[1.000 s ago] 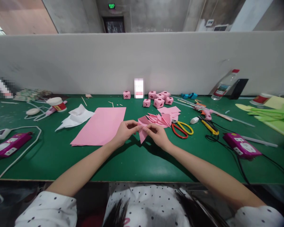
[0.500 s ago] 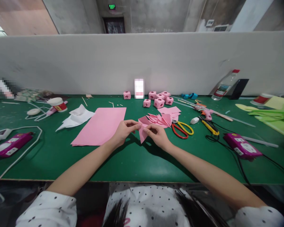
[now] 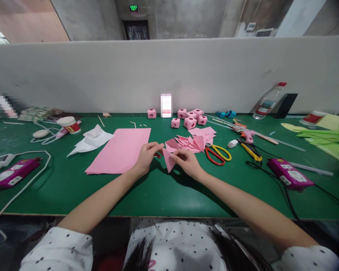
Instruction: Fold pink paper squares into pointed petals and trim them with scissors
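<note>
A small folded piece of pink paper [image 3: 168,161] is held up over the green table, pointed end down. My right hand [image 3: 188,162] pinches its right side between thumb and fingers. Thumb and forefinger of my left hand [image 3: 147,157] close on its upper left corner; the exact contact is partly hidden. Just behind lies a pile of folded pink paper pieces [image 3: 190,143], with flat pink squares [image 3: 202,131] beyond. To the left of my left hand is a stack of large pink sheets [image 3: 121,150].
Red-and-yellow scissors [image 3: 215,155] lie right of the pile. Several pink paper cubes [image 3: 190,123] sit near a propped phone [image 3: 166,105] at the partition. A pink glue gun [image 3: 247,135], a utility knife [image 3: 251,151] and a purple box [image 3: 290,174] with cables are farther right.
The folded paper has tilted and turned slightly between my hands, now showing a narrower triangular face. My left fingers have shifted slightly left and up.
</note>
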`<state>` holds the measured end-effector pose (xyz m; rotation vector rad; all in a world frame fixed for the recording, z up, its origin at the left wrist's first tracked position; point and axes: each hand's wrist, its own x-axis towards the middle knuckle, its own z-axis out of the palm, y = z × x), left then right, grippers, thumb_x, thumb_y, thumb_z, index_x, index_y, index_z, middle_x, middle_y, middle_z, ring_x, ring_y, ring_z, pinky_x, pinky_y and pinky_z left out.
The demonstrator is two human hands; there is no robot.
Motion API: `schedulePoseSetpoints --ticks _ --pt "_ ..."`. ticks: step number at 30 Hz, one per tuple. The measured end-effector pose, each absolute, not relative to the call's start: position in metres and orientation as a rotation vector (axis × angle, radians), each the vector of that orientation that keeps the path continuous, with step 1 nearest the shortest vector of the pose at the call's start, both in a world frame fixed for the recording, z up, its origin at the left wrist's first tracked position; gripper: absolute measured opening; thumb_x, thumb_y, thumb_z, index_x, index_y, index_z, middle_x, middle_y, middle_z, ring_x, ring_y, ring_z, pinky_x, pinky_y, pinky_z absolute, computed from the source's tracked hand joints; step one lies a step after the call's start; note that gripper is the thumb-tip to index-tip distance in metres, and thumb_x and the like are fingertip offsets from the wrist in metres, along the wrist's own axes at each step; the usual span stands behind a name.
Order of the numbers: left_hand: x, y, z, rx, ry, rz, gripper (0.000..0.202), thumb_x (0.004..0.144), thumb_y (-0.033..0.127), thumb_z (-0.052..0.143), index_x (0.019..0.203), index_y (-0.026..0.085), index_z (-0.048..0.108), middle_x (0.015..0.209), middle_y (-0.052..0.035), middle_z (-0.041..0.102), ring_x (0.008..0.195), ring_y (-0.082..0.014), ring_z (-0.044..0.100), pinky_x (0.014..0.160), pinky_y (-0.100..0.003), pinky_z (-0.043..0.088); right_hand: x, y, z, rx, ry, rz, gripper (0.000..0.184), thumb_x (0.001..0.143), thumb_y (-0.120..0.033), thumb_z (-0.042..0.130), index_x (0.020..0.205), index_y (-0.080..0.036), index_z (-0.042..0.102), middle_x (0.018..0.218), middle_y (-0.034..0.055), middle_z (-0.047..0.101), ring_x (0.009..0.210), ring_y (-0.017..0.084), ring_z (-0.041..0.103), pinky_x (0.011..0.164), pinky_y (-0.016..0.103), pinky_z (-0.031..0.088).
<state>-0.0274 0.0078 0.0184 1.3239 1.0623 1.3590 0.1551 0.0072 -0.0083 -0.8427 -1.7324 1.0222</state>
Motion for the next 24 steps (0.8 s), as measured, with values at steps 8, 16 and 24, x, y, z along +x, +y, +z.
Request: schedulePoseSetpoints --ticks 8,16,24 --pt "-0.042 0.016 0.025 1.550 1.099 1.323 0.037 0.080 0.050 0.064 0.074 0.014 0.067 0.069 -0.0043 0.067 0.063 -0.0136 0.062 0.054 -0.022 0.044 0.156 0.008 -0.009 -0.839 -1.666 1.112 0.034 0.081 -0.050 0.064 0.071 -0.017 0.063 0.068 0.0000 0.060 0.062 0.013 0.051 0.061 0.026 0.041" --pt "-0.032 0.007 0.019 1.627 1.024 1.066 0.033 0.077 0.046 0.068 0.068 0.015 0.059 0.061 0.0001 0.062 0.057 -0.0107 0.055 0.056 -0.022 0.044 0.155 0.008 -0.006 -0.876 -1.606 1.056 0.033 0.082 -0.049 0.063 0.076 -0.017 0.065 0.069 -0.0002 0.060 0.063 0.013 0.050 0.060 0.025 0.040" --pt "-0.030 0.005 0.022 1.644 1.073 1.097 0.036 0.077 0.050 0.067 0.069 0.015 0.059 0.062 -0.0017 0.064 0.056 -0.0121 0.058 0.054 -0.023 0.043 0.162 0.015 -0.001 -0.976 -1.448 1.144 0.035 0.072 -0.050 0.073 0.082 -0.017 0.067 0.071 0.0012 0.065 0.065 0.015 0.058 0.055 0.025 0.045"
